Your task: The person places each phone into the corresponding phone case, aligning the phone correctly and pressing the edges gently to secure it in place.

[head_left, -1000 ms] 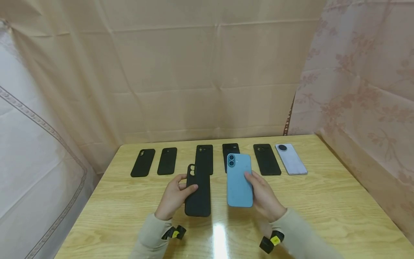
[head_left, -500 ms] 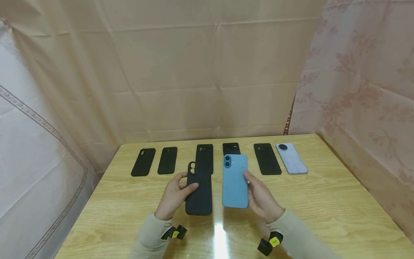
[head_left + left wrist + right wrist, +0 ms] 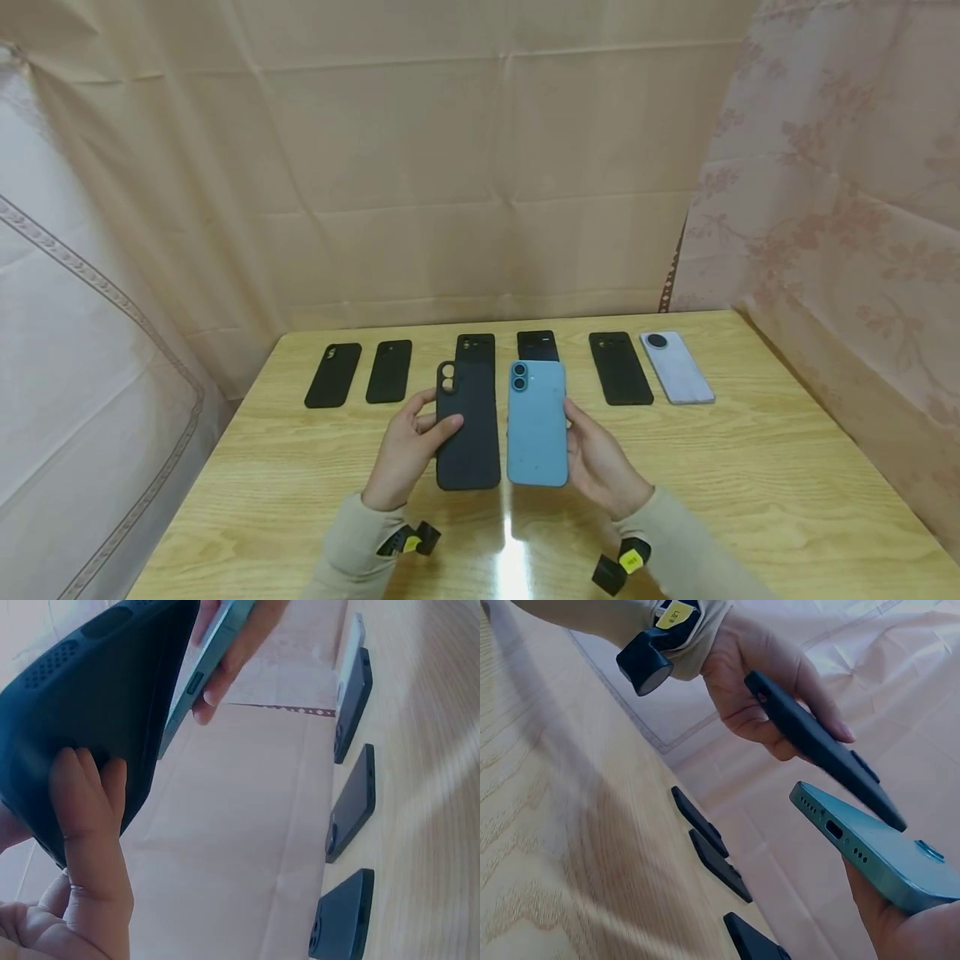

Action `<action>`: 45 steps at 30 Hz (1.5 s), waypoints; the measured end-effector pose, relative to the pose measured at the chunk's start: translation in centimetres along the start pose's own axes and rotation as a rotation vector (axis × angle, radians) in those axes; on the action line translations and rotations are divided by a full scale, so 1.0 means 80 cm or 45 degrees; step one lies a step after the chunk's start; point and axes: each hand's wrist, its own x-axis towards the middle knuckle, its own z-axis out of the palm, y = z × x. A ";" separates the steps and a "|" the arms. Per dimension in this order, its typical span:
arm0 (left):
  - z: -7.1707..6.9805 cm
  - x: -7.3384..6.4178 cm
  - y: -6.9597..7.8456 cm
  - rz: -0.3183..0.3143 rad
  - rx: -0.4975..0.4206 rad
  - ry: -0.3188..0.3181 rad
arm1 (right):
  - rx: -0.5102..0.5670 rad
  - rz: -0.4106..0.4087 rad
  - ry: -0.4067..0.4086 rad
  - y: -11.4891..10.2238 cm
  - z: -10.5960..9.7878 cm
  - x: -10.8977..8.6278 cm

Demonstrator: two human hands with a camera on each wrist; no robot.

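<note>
In the head view my left hand (image 3: 405, 450) grips a black phone case (image 3: 472, 446) by its left edge, thumb across its back. The case has a camera cutout at its upper left; the left wrist view shows its hollow inside, with my fingertips (image 3: 71, 769) in it. Beside it, a narrow gap to the right, my right hand (image 3: 600, 458) holds a light blue phone (image 3: 537, 433) by its right edge. The phone's twin lenses face up at top left. In the right wrist view its bottom edge shows a charging port. Both items are held above the table.
Along the back of the wooden table (image 3: 750, 467) lie a row of several black phones or cases, among them one black case (image 3: 332, 375) at far left. A pale lilac phone (image 3: 677, 369) ends the row at right. Curtains (image 3: 480, 167) hang behind and at both sides.
The blue phone has moved left toward the black case, which has shifted slightly up and to the right. Both hands keep their grip. The row of phones has not moved.
</note>
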 end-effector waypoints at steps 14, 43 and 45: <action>0.025 0.000 0.005 0.073 -0.107 -0.136 | 0.117 -0.043 -0.231 0.005 0.000 0.009; 0.057 0.003 0.005 0.139 0.034 -0.143 | 0.173 -0.051 -0.258 0.017 0.015 0.015; 0.059 0.002 0.006 0.144 0.053 -0.132 | 0.163 -0.043 -0.235 0.017 0.016 0.015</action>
